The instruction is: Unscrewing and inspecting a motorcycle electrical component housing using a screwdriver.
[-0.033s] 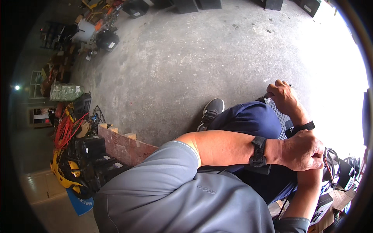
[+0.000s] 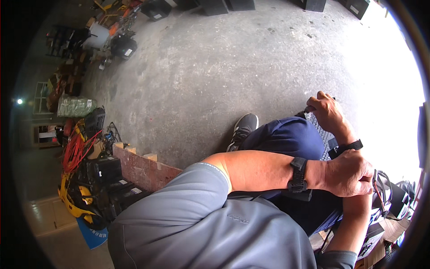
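"Two bare hands, both toward the right side. How does the left arm lie?"

"Nearly level, from the grey sleeve (image 2: 179,193) across the body. The left hand (image 2: 347,174), past a black wrist strap (image 2: 297,175), overlaps the right forearm in this view, knuckles up, fingers curled inward."

"Is it pinching anything?"

"A slim dark piece (image 2: 375,175) shows right at its fingertips; I cannot tell whether they press on it. Black cables (image 2: 389,188) lie just beyond."

"And the right arm?"

"It rises from the lower edge, passes beneath the left hand and leans toward the upper left. The right hand (image 2: 328,112) is farthest out, back upward, wrist wearing a dark band (image 2: 351,147), fingers bent toward the left."

"Its grip?"

"Bent over the upper end of a grey, grid-patterned panel (image 2: 323,134); the undersides are hidden, so I cannot tell if it pinches."

"Where's that panel?"

"Just right of the blue-trousered knee (image 2: 286,136), below the hand."
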A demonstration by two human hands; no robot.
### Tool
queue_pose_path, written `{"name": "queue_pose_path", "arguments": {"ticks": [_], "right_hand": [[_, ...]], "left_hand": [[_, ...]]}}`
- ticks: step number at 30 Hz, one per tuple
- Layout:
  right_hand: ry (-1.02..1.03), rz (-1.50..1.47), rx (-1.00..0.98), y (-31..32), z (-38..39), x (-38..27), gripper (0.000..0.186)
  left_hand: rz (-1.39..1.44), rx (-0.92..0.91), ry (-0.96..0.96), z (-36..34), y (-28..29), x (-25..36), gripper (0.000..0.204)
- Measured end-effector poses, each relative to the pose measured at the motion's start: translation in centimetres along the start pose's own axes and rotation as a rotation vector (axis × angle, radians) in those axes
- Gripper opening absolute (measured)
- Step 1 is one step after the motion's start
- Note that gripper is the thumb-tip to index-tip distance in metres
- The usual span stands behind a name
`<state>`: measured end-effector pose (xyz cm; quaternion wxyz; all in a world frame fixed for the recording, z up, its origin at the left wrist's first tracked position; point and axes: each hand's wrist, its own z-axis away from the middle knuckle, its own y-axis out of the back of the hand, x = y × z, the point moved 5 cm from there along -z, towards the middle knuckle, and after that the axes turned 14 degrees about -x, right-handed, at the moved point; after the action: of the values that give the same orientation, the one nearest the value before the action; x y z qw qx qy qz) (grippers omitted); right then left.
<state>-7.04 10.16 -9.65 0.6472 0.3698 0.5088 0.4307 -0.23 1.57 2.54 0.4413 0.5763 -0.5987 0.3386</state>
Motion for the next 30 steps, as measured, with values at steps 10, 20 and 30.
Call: {"name": "queue_pose_path", "arguments": {"ticks": [10, 20, 30], "right_hand": [[-0.052, 0.012, 0.032, 0.2, 0.0, -0.1, 0.017], [-0.089, -0.121, -0.053, -0.4, 0.1, 0.7, 0.023], [-0.047, -0.172, 0.021, -0.3, 0.5, 0.6, 0.030]], "left_hand": [[0.012, 0.000, 0.001, 0.0, 0.0, -0.3, 0.022], [0.003, 0.009, -0.003, -0.1, -0.1, -0.4, 0.021], [0.023, 0.013, -0.007, 0.0, 0.1, -0.3, 0.022]]}}
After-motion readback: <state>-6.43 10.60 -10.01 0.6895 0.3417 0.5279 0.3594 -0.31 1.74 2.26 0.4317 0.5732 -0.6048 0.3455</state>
